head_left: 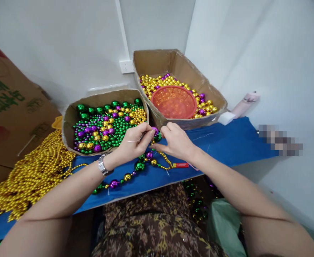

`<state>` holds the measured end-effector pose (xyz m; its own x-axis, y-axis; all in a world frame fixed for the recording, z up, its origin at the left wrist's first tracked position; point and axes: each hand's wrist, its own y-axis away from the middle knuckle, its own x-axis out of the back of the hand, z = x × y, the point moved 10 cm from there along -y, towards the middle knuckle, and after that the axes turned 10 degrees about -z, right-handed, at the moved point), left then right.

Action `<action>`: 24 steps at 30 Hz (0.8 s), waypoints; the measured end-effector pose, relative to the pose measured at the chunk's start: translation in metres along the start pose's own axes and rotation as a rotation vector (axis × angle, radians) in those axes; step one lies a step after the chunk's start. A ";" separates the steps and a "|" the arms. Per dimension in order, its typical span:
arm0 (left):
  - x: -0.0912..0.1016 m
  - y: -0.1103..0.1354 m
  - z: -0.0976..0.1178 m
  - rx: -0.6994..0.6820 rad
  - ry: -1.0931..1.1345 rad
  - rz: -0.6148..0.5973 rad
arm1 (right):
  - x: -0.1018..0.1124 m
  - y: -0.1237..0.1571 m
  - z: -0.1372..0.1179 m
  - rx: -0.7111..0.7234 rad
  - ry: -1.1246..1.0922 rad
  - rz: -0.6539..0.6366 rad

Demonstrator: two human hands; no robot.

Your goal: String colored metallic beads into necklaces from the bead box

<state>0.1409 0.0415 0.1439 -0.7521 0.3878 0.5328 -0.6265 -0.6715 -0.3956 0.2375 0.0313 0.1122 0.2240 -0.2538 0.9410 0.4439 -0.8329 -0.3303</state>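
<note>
My left hand, with a silver watch on its wrist, pinches a thin white thread above the blue table. The thread runs across to my right hand, whose fingers are curled at it, thumb lower and partly apart. Right behind and between the fingertips are a shiny purple bead and a green bead, partly hidden. A strand of beads in purple, gold and green, with a large green bead on it, lies on the table under my hands. A loop of small gold beads lies below my right hand.
Behind my hands stand a carton of mixed beads and a larger carton with a red basket. Gold bead strands are heaped left. A red and yellow lighter-like object and a pink bottle-like object are right.
</note>
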 end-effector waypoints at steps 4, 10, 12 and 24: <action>0.000 -0.001 -0.016 0.085 0.121 0.123 | 0.001 0.008 -0.007 -0.014 0.209 0.139; 0.003 0.001 -0.061 0.319 0.772 0.342 | -0.014 0.013 -0.007 -0.037 0.171 0.258; 0.000 0.003 -0.070 0.376 0.914 0.344 | -0.025 0.016 -0.001 -0.117 0.060 0.257; 0.002 0.013 -0.075 0.326 0.542 0.150 | -0.066 0.016 0.010 -0.147 -0.280 0.258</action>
<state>0.1157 0.0806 0.0838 -0.8769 0.4807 0.0030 -0.4762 -0.8676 -0.1435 0.2387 0.0398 0.0443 0.5481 -0.3368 0.7656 0.2181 -0.8261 -0.5195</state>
